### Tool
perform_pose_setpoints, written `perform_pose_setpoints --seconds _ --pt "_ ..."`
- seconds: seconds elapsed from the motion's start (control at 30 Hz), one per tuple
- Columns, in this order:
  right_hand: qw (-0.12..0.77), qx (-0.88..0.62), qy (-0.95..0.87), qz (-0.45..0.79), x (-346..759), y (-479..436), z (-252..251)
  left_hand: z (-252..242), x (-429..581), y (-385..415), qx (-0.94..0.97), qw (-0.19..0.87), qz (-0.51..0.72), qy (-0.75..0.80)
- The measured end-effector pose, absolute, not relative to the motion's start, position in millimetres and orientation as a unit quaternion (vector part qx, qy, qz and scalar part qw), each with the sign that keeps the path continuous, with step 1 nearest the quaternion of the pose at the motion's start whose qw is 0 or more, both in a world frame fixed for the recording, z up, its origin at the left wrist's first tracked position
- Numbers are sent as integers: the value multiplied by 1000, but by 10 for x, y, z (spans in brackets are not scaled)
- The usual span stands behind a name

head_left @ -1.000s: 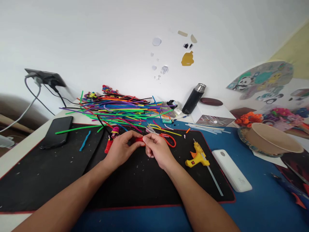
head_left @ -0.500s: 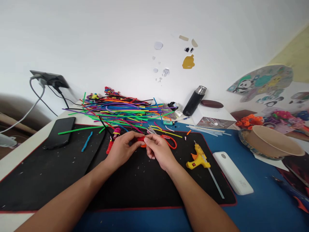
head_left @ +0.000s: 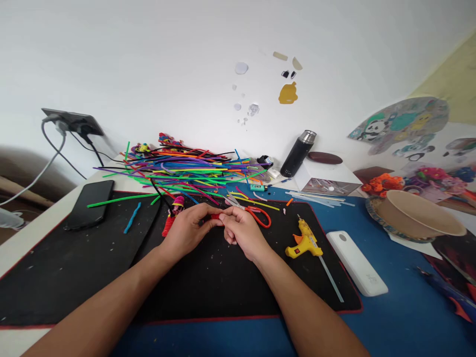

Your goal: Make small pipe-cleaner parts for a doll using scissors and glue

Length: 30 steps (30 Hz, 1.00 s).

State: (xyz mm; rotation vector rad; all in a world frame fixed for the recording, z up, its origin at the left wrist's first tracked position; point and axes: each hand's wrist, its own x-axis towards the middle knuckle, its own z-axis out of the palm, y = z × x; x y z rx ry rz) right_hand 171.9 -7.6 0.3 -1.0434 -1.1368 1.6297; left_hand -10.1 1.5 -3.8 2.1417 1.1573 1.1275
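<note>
Between my fingertips is a small red fuzzy piece (head_left: 215, 216), which looks like coiled pipe cleaner; most of it is covered by the fingers. My left hand (head_left: 191, 223) pinches it from the left. From the right, my right hand (head_left: 240, 228) grips it with thumb and curled fingers. Both hands hover over the black mat (head_left: 208, 282). Just behind my right hand lie scissors with orange handles (head_left: 265, 217), partly hidden. Beside my left hand is a small figure (head_left: 178, 203) of pink, yellow and red pipe cleaner, partly covered by that hand.
A heap of coloured pipe cleaners (head_left: 186, 171) lies along the wall. On the right are a yellow glue gun (head_left: 306, 240) and a white power bank (head_left: 357, 263). A phone (head_left: 90, 204) and a blue twisted piece (head_left: 132, 218) lie left. A black bottle (head_left: 297, 153) stands behind.
The view has shifted slightly. Both hands stay together at the red piece, and the fingers have adjusted a little around it. Nothing has been put down.
</note>
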Motion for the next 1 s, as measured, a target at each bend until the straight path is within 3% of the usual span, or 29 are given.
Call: perform_pose_setpoints --seconds 0.3,0.63,1.0 --pt "441 -401 -447 667 1724 -78 -4 -29 -81 10 747 264 433 429" --pt "463 -374 -393 701 1753 -70 67 -54 -55 27 631 464 474 402" --pt "448 -387 -417 690 1731 -87 65 60 -31 -13 657 368 514 411"
